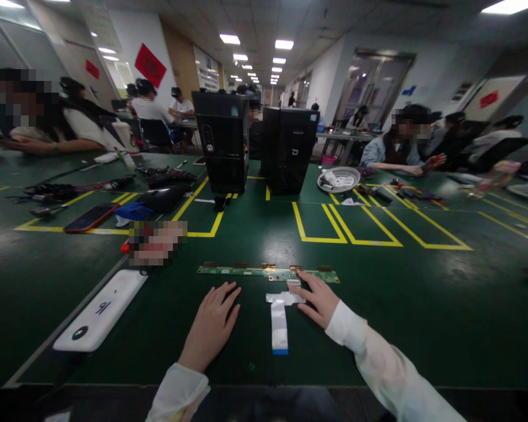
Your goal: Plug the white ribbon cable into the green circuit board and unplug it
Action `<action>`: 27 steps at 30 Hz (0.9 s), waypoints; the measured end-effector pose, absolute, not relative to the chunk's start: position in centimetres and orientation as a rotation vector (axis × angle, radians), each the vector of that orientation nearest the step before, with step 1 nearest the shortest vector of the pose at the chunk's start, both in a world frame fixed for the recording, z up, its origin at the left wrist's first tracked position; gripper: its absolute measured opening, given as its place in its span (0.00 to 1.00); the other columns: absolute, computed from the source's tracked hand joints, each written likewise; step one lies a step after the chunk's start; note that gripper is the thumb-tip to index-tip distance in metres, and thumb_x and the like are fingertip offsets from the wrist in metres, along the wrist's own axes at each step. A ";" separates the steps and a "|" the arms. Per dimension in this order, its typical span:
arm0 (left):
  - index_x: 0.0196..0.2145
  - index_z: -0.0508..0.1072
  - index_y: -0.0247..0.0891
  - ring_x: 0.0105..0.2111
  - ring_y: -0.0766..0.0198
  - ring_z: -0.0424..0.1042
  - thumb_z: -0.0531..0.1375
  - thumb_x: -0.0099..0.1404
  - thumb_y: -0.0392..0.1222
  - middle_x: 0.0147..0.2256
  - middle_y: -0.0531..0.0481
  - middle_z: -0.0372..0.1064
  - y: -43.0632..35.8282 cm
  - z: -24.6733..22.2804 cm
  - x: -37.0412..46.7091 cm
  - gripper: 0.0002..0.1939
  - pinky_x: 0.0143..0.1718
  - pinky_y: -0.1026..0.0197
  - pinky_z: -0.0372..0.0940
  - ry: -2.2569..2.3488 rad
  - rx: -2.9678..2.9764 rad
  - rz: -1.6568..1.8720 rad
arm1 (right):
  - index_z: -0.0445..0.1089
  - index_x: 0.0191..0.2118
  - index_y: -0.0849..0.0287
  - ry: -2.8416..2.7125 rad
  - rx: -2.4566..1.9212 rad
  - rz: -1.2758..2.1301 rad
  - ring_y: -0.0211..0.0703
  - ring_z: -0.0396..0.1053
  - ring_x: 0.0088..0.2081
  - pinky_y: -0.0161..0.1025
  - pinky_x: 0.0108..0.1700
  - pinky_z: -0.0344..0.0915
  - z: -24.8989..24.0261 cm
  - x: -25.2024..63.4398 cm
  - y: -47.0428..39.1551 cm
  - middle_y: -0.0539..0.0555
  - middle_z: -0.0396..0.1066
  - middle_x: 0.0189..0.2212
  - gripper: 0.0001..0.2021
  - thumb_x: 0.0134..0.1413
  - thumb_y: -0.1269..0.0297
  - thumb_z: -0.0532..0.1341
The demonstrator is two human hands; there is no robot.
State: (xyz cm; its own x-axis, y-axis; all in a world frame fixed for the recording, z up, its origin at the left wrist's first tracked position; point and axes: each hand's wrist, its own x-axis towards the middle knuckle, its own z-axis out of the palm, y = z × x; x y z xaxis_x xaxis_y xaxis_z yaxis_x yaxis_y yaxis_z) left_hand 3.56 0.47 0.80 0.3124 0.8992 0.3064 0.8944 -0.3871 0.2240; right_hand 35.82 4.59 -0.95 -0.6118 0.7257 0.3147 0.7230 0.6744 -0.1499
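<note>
A long, narrow green circuit board [255, 271] lies flat on the dark green table in front of me. Just below its right half is a silver ribbon cable [278, 325], bent in a T shape and tipped with blue at its near end. My right hand [319, 299] has its fingers spread, with fingertips at the board's white connector [294, 282] and over the cable's right end; whether they press on either is unclear. Left of the cable, my left hand [213, 322] rests on the table, fingers stretched out and holding nothing.
A white power bank [101, 310] lies at left, near a phone [91, 217] and tangled black cables [57, 192]. Two black computer towers [224, 143] stand beyond the board. A white basket [338, 179] sits at back right. Several people are seated around.
</note>
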 end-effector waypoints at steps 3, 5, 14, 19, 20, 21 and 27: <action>0.57 0.65 0.40 0.59 0.55 0.61 0.49 0.70 0.43 0.57 0.45 0.64 0.5 0.7 3.5 0.20 0.60 0.44 0.56 1.724 2.545 0.609 | 0.65 0.59 0.52 -2.479 -1.204 -0.043 0.55 0.52 0.63 0.57 0.60 0.57 -1.4 39.8 4.0 0.62 0.51 0.64 0.21 0.63 0.55 0.52; 0.57 0.65 0.41 0.59 0.54 0.61 0.49 0.70 0.43 0.57 0.44 0.64 0.5 0.7 3.5 0.20 0.60 0.43 0.56 1.722 2.545 0.615 | 0.66 0.58 0.53 -2.435 -1.274 -0.064 0.55 0.54 0.63 0.56 0.58 0.59 -1.6 43.2 3.6 0.62 0.52 0.64 0.21 0.64 0.55 0.51; 0.57 0.65 0.40 0.59 0.54 0.61 0.49 0.70 0.44 0.57 0.44 0.64 0.5 0.4 3.4 0.20 0.60 0.43 0.56 1.717 2.542 0.650 | 0.72 0.53 0.56 -2.189 -1.633 -0.101 0.56 0.61 0.59 0.56 0.58 0.61 -2.8 58.9 0.8 0.63 0.63 0.58 0.27 0.60 0.46 0.48; 0.57 0.65 0.41 0.59 0.54 0.61 0.49 0.70 0.45 0.57 0.44 0.64 0.5 0.5 3.4 0.21 0.60 0.43 0.56 1.717 2.528 0.643 | 0.74 0.49 0.57 -2.000 -1.870 -0.027 0.59 0.61 0.59 0.55 0.59 0.60 -2.3 63.3 -1.1 0.65 0.64 0.57 0.30 0.56 0.41 0.48; 0.57 0.65 0.40 0.59 0.54 0.61 0.49 0.70 0.45 0.58 0.44 0.64 0.5 0.5 3.4 0.21 0.60 0.43 0.56 1.717 2.529 0.631 | 0.74 0.49 0.57 -1.960 -1.914 -0.007 0.59 0.60 0.59 0.54 0.60 0.59 -2.1 63.8 -1.4 0.66 0.63 0.57 0.31 0.55 0.40 0.48; 0.58 0.65 0.40 0.59 0.54 0.61 0.49 0.70 0.45 0.58 0.44 0.64 0.5 0.5 3.4 0.21 0.60 0.43 0.56 1.719 2.530 0.616 | 0.74 0.49 0.58 -1.922 -1.953 0.011 0.59 0.59 0.60 0.52 0.60 0.58 -1.8 64.2 -1.6 0.67 0.63 0.57 0.32 0.55 0.39 0.47; 0.58 0.65 0.39 0.59 0.53 0.61 0.48 0.70 0.44 0.58 0.43 0.64 0.4 0.6 3.5 0.21 0.60 0.43 0.56 1.728 2.536 0.587 | 0.75 0.46 0.59 -1.819 -2.108 0.061 0.56 0.56 0.62 0.50 0.60 0.57 -1.1 66.3 -1.7 0.70 0.65 0.54 0.32 0.54 0.41 0.44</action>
